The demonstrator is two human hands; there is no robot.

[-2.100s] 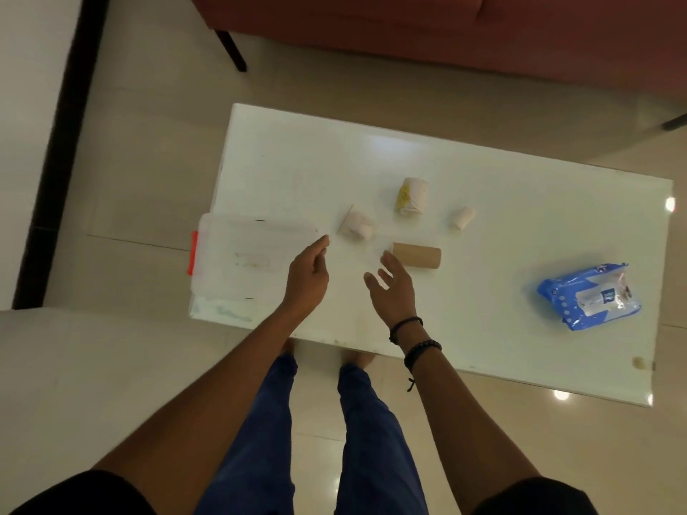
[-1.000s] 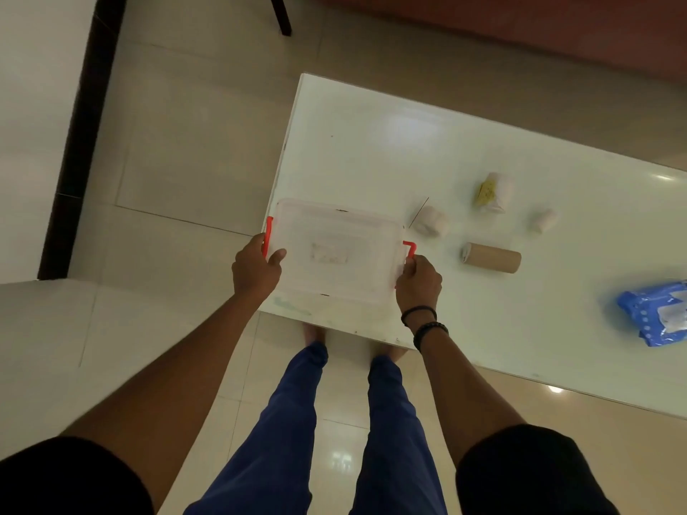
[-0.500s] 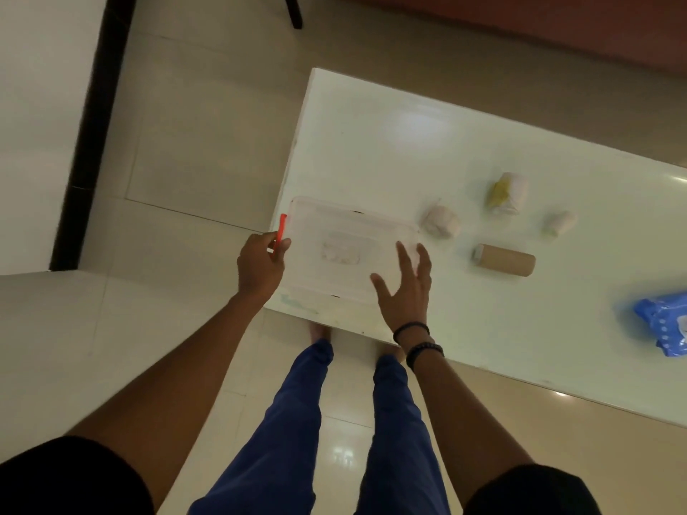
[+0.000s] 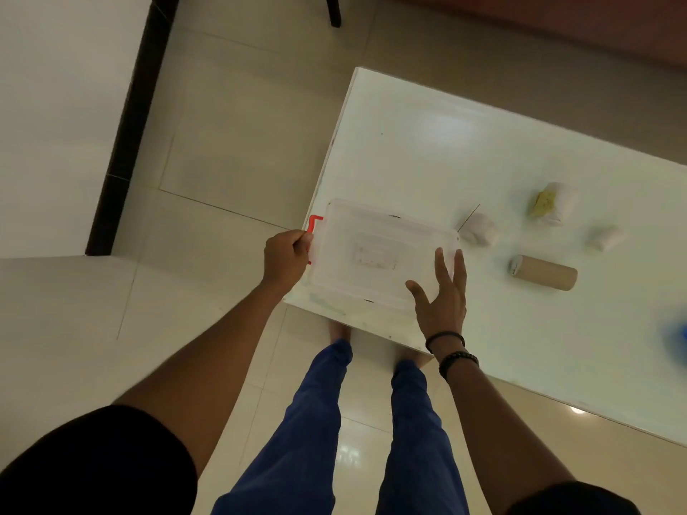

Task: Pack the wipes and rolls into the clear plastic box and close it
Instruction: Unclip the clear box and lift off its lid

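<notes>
- Head view: a clear plastic box (image 4: 375, 254), lid on, sits at the near left corner of a white table (image 4: 446, 150).
- The left hand (image 4: 284, 256) curls round the red latch (image 4: 315, 221) at the box's left end. The right hand (image 4: 442, 299), fingers straight and spread, lies over its right end.
- Right of the box lie a white roll (image 4: 479, 230), a brown roll (image 4: 544, 273), a yellow-marked roll (image 4: 554, 204) and a small roll (image 4: 608, 237). A blurred blue pack (image 4: 678, 338) shows at the frame's right edge.

A white table (image 4: 427, 150) is stood on a tiled floor (image 4: 230, 143). A clear box (image 4: 371, 254) with a red latch (image 4: 315, 221) is set at its near left corner. 4 rolls are laid to the box's right: a white roll (image 4: 479, 229) just beside it, then a yellow-marked roll (image 4: 554, 203), a small roll (image 4: 608, 237) and a brown roll (image 4: 544, 273). A blurred blue pack (image 4: 678, 338) is cut off at the right edge.
</notes>
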